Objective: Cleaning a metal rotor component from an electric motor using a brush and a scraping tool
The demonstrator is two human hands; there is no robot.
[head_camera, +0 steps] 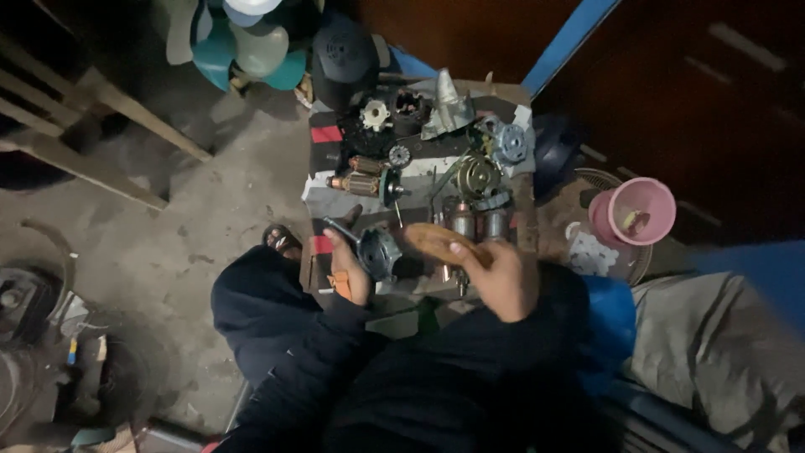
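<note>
At far left of the frame, dark round parts (21, 298) lie on the concrete floor (218, 210), with wooden slats (92, 117) above them. Teal and pale fan blades (243, 46) sit at the upper left, a black motor cover (344, 54) just beside them.

Left of centre, your left hand (348, 268) curls its fingers around a grey metal housing (377, 252), thumb and fingers closed on its edge, holding it just above the low bench (323, 197). On the bench behind it lie a copper-wound armature (360, 183), a white gear (375, 113), a silvery cone-shaped piece (449, 105) and a brass-coloured round motor part (478, 176).

At centre, your right hand (503, 277) grips a flat brown wooden piece (436, 241), thumb on top and fingers wrapped under; whether it is a handle or a brush, you cannot tell. Its tip points at the housing and lies just beside it.

Right of that, a pink plastic cup (641, 210) stands on a wire fan guard (608, 252), and grey cloth (713, 344) fills the lower right.
</note>
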